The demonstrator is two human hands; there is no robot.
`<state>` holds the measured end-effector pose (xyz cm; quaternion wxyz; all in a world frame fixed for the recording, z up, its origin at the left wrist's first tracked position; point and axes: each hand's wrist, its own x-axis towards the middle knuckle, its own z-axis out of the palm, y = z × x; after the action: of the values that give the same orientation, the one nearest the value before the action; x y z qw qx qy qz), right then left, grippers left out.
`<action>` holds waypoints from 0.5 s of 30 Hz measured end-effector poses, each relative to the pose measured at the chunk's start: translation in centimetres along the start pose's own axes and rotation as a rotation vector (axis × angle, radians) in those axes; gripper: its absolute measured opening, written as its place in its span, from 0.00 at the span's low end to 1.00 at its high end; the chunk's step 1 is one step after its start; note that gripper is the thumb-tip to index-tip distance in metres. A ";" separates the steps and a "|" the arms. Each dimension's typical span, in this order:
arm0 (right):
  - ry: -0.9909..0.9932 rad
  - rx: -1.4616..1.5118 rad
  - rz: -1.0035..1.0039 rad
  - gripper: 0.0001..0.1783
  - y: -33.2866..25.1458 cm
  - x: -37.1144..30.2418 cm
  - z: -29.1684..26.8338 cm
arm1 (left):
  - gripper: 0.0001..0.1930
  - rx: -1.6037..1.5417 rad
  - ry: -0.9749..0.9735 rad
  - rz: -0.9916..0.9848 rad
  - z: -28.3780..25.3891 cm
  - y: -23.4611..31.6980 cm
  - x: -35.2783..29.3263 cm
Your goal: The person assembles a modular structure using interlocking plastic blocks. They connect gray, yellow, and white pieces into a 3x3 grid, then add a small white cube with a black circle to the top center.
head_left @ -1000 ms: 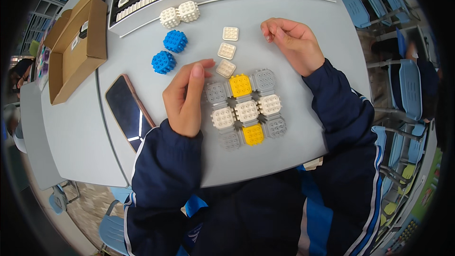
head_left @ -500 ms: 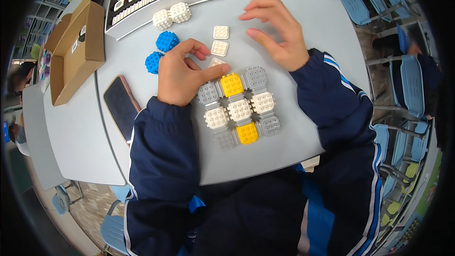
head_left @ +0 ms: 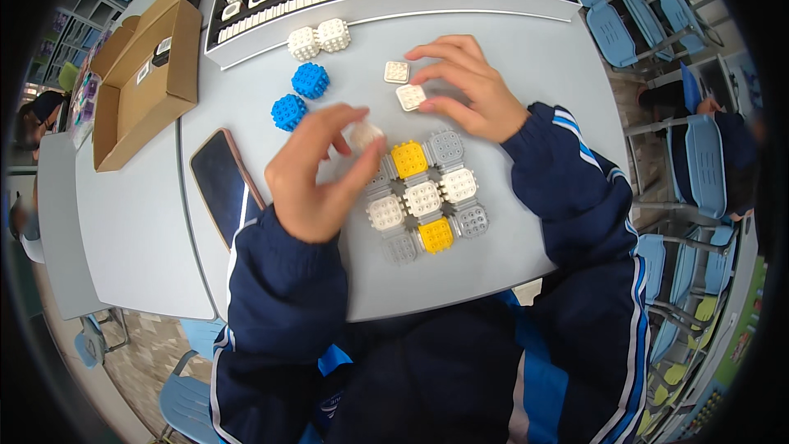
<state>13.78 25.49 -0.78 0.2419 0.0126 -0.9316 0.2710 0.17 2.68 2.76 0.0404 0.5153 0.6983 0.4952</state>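
Left hand (head_left: 311, 174) is clamping a blurred white plastic tile (head_left: 366, 136); right hand (head_left: 475, 90), fingers parted, is adjoining a studded, round-cornered white plastic square (head_left: 409, 99).

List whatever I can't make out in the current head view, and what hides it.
Head view:
Studs of the held white tile in the left hand: blurred.
Upper-left gray block of the joined blocks: partly covered by that hand.
Far side of the parts tray: cut off by the upper edge.
Right hand's contact with the nearer white tile: too small to tell.
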 end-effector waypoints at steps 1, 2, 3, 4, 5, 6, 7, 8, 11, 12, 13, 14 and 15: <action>0.028 0.010 0.007 0.16 -1.1 -0.6 -0.4 | 0.18 -0.014 -0.016 0.028 -0.5 0.7 -0.6; 0.053 0.026 0.013 0.17 -2.3 -1.1 -0.8 | 0.19 0.010 -0.076 0.087 -1.2 0.8 -1.3; 0.077 0.043 0.020 0.18 -3.5 -1.7 -1.0 | 0.20 0.033 -0.136 0.145 -2.0 0.8 -2.0; 0.081 0.014 -0.021 0.20 -4.6 -2.7 -1.3 | 0.21 0.049 -0.195 0.208 -2.5 0.6 -2.4; 0.046 0.018 -0.065 0.20 -5.1 -4.1 -1.0 | 0.22 0.051 -0.215 0.249 -2.6 0.4 -2.9; 0.011 0.022 -0.108 0.19 -5.1 -5.6 -0.5 | 0.23 0.052 -0.235 0.289 -2.6 0.0 -3.3; -0.001 0.041 -0.112 0.19 -5.7 -6.1 -0.1 | 0.23 0.056 -0.260 0.325 -2.6 -0.3 -3.8; -0.015 0.058 -0.118 0.19 -6.2 -6.4 0.3 | 0.24 0.048 -0.241 0.321 -2.3 -0.4 -4.0; -0.006 0.117 -0.045 0.19 -7.2 -6.1 0.2 | 0.21 0.072 -0.245 0.284 -1.9 -0.1 -4.0; -0.013 0.133 -0.034 0.19 -7.0 -6.0 0.3 | 0.21 0.080 -0.250 0.274 -2.0 -0.1 -4.0; -0.019 0.146 -0.023 0.19 -7.1 -6.0 0.3 | 0.21 0.086 -0.256 0.267 -2.0 -0.1 -3.9; -0.024 0.160 -0.013 0.19 -7.1 -6.0 0.3 | 0.21 0.093 -0.262 0.260 -2.1 0.0 -3.9; -0.030 0.174 -0.003 0.19 -7.2 -5.9 0.4 | 0.21 0.076 -0.260 0.249 -1.9 -0.1 -4.0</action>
<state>19.95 18.53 -0.23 0.2261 0.0391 -0.9081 0.3502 0.90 -1.57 1.88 0.0490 0.6586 0.6361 0.3990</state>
